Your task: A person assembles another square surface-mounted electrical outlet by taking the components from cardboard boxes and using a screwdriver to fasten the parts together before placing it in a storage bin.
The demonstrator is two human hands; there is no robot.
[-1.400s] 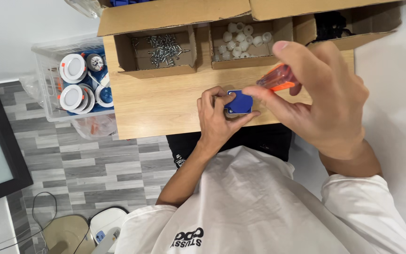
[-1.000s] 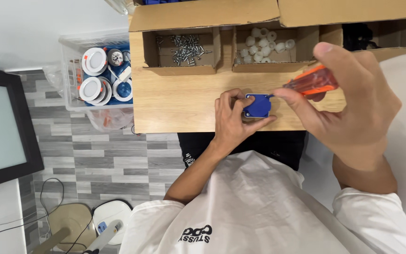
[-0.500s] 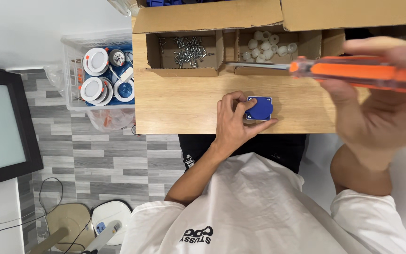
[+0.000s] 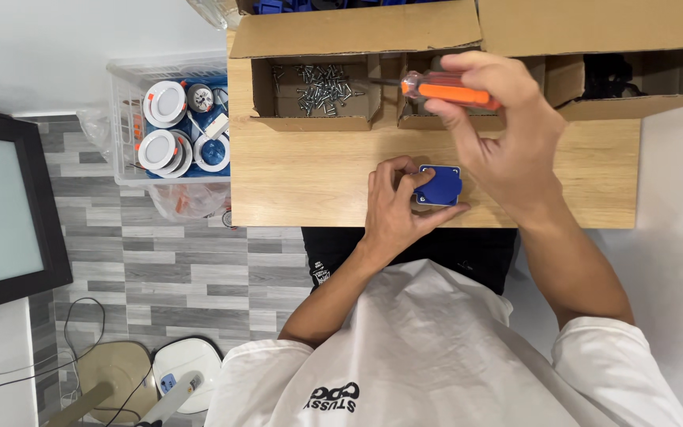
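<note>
1. Left of both hands: a clear plastic bin [image 4: 124,119] of round white fittings is sitting off the tabletop [image 4: 310,178] edge, untouched.
2. Progress, as a judgement: the blue square part [image 4: 439,186] is lying flat on the tabletop with light spots showing at its corners; I cannot tell whether those are screws or empty holes. The screwdriver is off the part, so fastening looks unfinished or between screws.
3. Left hand [image 4: 395,207] is pinning the blue part down: fingers [image 4: 393,175] curled and closed over its left edge, thumb pressing along the near edge. Part is directly under and just right of those fingers, near the tabletop's front edge.
4. Beyond the left fingers: an open cardboard box [image 4: 314,99] of loose screws [image 4: 318,85], well apart from the part.
5. Right hand [image 4: 499,150] is hovering above and beyond the blue part, not touching it. Fingers [image 4: 468,71] closed tight round the orange screwdriver [image 4: 444,91] handle.
6. The screwdriver is lying roughly level, its dark shaft pointing left toward the screw box, its tip over the box rim.
</note>
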